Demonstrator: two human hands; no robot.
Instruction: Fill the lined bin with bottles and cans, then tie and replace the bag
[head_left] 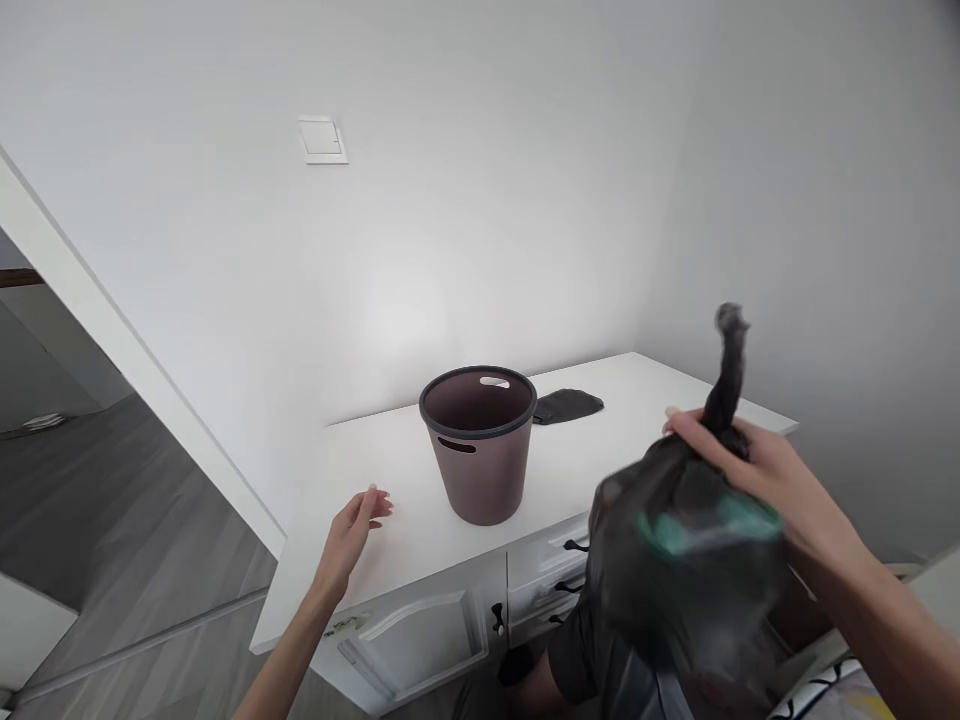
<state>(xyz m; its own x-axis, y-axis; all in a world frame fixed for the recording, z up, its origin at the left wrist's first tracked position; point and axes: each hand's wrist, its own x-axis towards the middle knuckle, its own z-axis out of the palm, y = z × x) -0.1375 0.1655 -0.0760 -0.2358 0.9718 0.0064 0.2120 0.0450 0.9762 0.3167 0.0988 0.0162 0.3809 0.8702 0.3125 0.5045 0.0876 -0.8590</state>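
Observation:
My right hand [757,470] is closed around the twisted neck of a full black rubbish bag [686,570], held up in front of the desk at the lower right. The bag is blurred and something green shows through it. My left hand [354,525] hovers over the white desk top [600,450] with loose, spread fingers and holds nothing. It is just left of a brown plastic bin [480,445] with a dark rim, which stands upright on the desk.
A folded black bag [568,405] lies on the desk behind the bin. White drawers with black handles [574,545] sit under the desk top. A wall switch [322,140] is on the white wall. Grey wood floor [112,520] lies to the left.

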